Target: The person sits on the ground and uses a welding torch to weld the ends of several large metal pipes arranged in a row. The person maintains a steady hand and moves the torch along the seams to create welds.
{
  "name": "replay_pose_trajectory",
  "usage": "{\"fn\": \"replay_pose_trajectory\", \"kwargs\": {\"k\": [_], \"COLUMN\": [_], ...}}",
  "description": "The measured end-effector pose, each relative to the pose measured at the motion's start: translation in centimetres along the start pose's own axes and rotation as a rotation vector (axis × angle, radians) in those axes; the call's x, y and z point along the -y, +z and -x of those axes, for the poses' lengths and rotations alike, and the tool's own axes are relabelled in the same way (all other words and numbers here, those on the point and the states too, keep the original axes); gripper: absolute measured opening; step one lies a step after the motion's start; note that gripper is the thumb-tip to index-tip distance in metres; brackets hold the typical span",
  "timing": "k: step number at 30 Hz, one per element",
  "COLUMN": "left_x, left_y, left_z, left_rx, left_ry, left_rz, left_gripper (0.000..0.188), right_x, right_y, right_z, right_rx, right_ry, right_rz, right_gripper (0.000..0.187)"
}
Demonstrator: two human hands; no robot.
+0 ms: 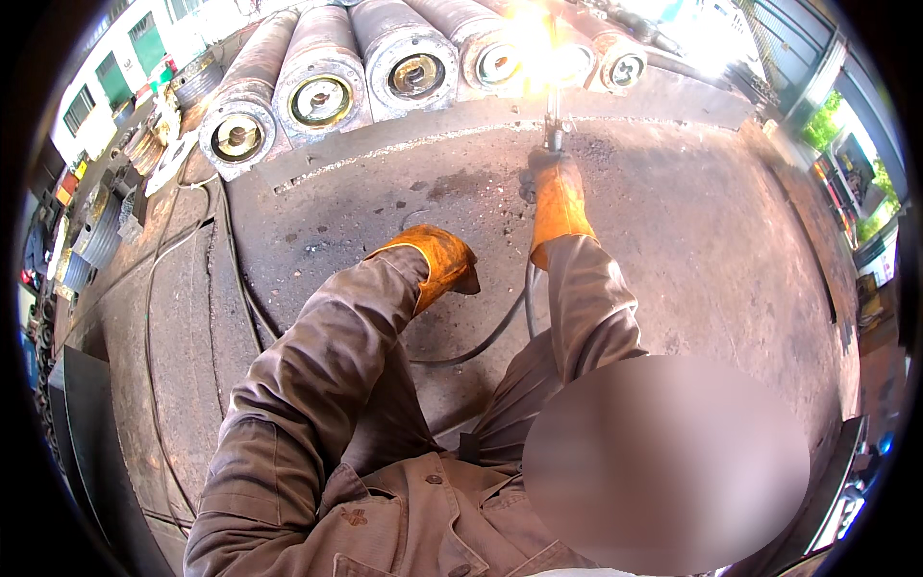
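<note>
My right hand (558,188), in an orange leather glove, is wrapped around a welding torch (555,135) pointing away from me. A dazzling white-yellow flare (540,48) burns beyond its tip and hides the contact spot. A dark cable (481,344) runs from below this glove and curves to the left. The flare is at the end faces of a row of thick steel cylinders (411,75) with round, ringed openings. My left hand (440,264), gloved alike, hangs over the ground in front of my body, apart from the cylinders. Its fingers bend down out of sight.
A flat metal strip (317,159) runs along the cylinders' near ends. Cables (231,250) trail over the stained ground (692,250) on the left. Ribbed metal drums (98,231) and other parts stand at the far left. A raised dark plate (91,452) is at the near left.
</note>
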State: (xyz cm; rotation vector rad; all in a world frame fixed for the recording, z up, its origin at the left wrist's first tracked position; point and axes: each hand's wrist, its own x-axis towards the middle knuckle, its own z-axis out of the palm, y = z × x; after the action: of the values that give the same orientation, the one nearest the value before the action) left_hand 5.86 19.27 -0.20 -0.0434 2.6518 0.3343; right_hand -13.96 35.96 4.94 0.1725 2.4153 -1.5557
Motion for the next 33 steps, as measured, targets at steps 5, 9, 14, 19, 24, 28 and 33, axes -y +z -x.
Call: {"fn": "replay_pose_trajectory", "kwargs": {"k": [5,9,14,19,24,28,33], "left_x": [-1.8,-2.3,-2.0,-2.2,-2.2,-2.6,-1.6], "left_y": [-2.3,-2.0,-2.1,-2.2,-2.3,-2.6,-1.2], "left_z": [1.7,1.2,1.9,2.0,2.3,2.5,1.5], "left_rx": [0.155,0.152,0.151,0.145,0.136,0.136,0.108], "left_ry": [-0.12,-0.073,-0.06,-0.044,-0.02,-0.04,-0.067], "left_rz": [0.015,0.016,0.022,0.0,0.002,0.008,-0.024], "left_gripper": [0.078,0.077,0.077,0.076,0.075,0.075,0.075], "right_x": [-0.6,-2.1,-1.5,-1.5,-1.6,-1.2,-0.7], "right_y": [0.1,-0.2,0.0,-0.3,-0.1,-0.3,0.1], "right_z": [-1.6,-3.5,-2.4,-1.6,-1.4,-1.0,0.2], "right_rx": [0.005,-0.016,0.017,0.021,0.035,0.036,0.042], "right_ry": [-0.023,-0.028,-0.042,-0.052,-0.067,-0.086,-0.12], "right_rz": [-0.013,-0.004,-0.057,-0.095,-0.13,-0.157,-0.193], "right_gripper": [0.042,0.04,0.038,0.037,0.035,0.034,0.032]}}
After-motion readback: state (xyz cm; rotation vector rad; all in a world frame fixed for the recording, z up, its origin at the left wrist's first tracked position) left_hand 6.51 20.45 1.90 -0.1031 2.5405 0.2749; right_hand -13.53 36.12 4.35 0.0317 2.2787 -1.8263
